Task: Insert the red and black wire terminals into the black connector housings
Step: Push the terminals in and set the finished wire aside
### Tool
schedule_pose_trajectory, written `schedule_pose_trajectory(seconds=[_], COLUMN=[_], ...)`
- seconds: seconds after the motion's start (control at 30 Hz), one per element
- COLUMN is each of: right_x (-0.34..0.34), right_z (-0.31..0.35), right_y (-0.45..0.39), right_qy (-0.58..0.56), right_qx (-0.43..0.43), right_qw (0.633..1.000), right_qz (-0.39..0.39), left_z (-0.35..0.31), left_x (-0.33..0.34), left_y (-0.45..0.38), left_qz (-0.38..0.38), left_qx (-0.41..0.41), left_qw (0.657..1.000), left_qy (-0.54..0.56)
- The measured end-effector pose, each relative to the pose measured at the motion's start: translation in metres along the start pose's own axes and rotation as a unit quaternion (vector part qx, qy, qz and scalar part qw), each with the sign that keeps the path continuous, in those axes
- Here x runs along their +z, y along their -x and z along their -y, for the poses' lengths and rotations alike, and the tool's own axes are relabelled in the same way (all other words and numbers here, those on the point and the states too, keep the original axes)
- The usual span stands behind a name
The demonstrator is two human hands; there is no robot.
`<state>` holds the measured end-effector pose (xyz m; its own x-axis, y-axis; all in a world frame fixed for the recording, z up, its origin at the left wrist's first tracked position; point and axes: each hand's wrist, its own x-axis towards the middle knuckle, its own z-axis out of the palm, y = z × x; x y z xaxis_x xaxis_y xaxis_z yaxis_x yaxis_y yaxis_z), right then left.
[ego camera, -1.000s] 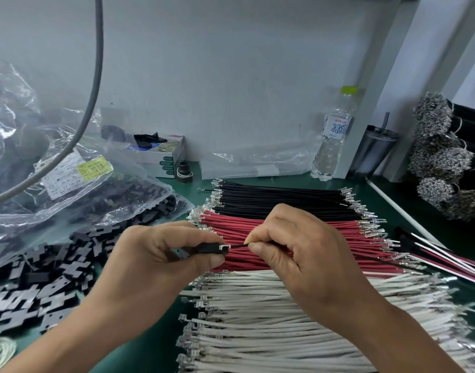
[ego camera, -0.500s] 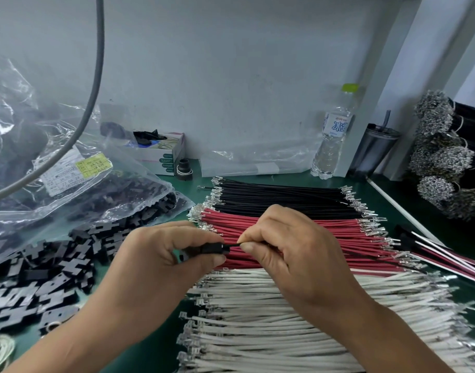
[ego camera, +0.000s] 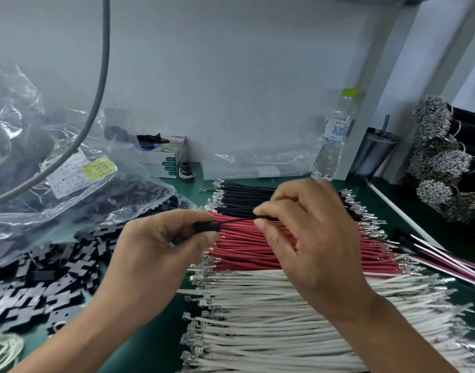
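The left hand (ego camera: pixel 161 246) is gripping a black connector housing (ego camera: pixel 206 226) between thumb and fingers, above the green worktop (ego camera: pixel 150 343). The right hand (ego camera: pixel 311 238) is pinching a black wire (ego camera: pixel 237 219) that is running into the housing. Beneath the hands, rows of black wires (ego camera: pixel 244 196), red wires (ego camera: pixel 247 246) and white wires (ego camera: pixel 271 319) are lying side by side, with loose black housings (ego camera: pixel 45 275) piled at the left

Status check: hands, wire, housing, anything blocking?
Left hand grips black housing. Right hand pinches black wire, running into housing. Nothing between them.
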<state>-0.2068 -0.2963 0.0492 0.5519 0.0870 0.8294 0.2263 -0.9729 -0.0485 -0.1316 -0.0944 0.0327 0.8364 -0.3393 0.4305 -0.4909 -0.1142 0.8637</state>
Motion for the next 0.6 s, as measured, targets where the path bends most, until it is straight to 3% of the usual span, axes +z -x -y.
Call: schedule_pose_trajectory(seconds=[0.07, 0.13, 0.2, 0.43, 0.6], right_x=[0.000, 0.006, 0.012, 0.007, 0.004], right_z=[0.002, 0.007, 0.006, 0.001, -0.007], right_y=[0.002, 0.004, 0.006, -0.001, 0.003], right_qy=[-0.011, -0.015, -0.038, -0.043, -0.123], right_qx=[0.002, 0.028, 0.057, 0.049, 0.120], right_qw=[0.998, 0.978, 0.962, 0.962, 0.964], right_qz=[0.066, 0.207, 0.263, 0.264, 0.203], left_z=[0.003, 0.005, 0.006, 0.011, 0.010], left_x=[-0.003, -0.005, -0.007, -0.014, -0.016], left_y=[-0.003, -0.005, -0.006, -0.008, -0.008], left_qz=[-0.029, -0.046, -0.046, -0.045, -0.048], left_qx=[-0.028, -0.049, -0.052, -0.047, -0.066], left_qw=[0.998, 0.993, 0.991, 0.992, 0.988], left_qy=[0.055, 0.096, 0.111, 0.112, 0.135])
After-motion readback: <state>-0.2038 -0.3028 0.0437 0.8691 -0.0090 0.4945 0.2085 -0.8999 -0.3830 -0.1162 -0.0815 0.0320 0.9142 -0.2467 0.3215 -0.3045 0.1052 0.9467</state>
